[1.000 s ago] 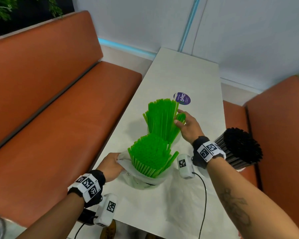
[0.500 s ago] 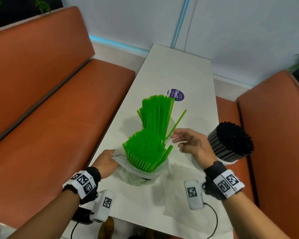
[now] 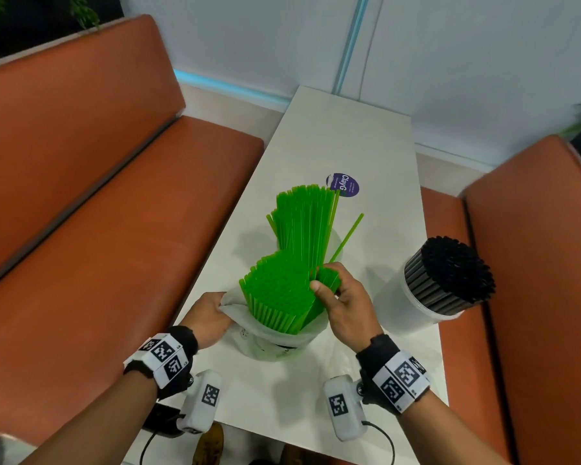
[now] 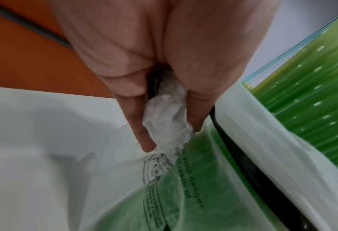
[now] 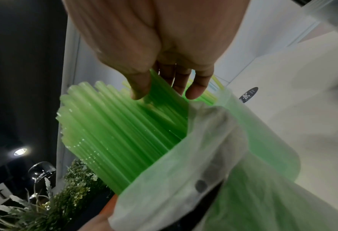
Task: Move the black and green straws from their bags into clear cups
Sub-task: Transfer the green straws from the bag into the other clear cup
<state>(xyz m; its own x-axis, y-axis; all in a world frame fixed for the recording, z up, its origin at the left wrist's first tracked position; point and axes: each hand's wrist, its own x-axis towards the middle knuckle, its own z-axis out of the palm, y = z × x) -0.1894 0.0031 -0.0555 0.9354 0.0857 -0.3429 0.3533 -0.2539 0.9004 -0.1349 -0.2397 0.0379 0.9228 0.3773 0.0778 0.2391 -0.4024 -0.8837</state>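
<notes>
the green straws [image 3: 279,290] stand bunched in a milky plastic bag [image 3: 275,344] on the white worktop [image 3: 336,135], the right hand [image 3: 346,303] pinching a few near their tops while the left hand [image 3: 205,317] grips the bag's crumpled rim. more green straws fill a clear cup [image 3: 332,239] behind, its body mostly hidden, and black straws [image 3: 457,270] pack another cup at the right. the bag's print reads partly "avoid danger", and a purple sticker [image 3: 343,185] reads "clayg".
</notes>
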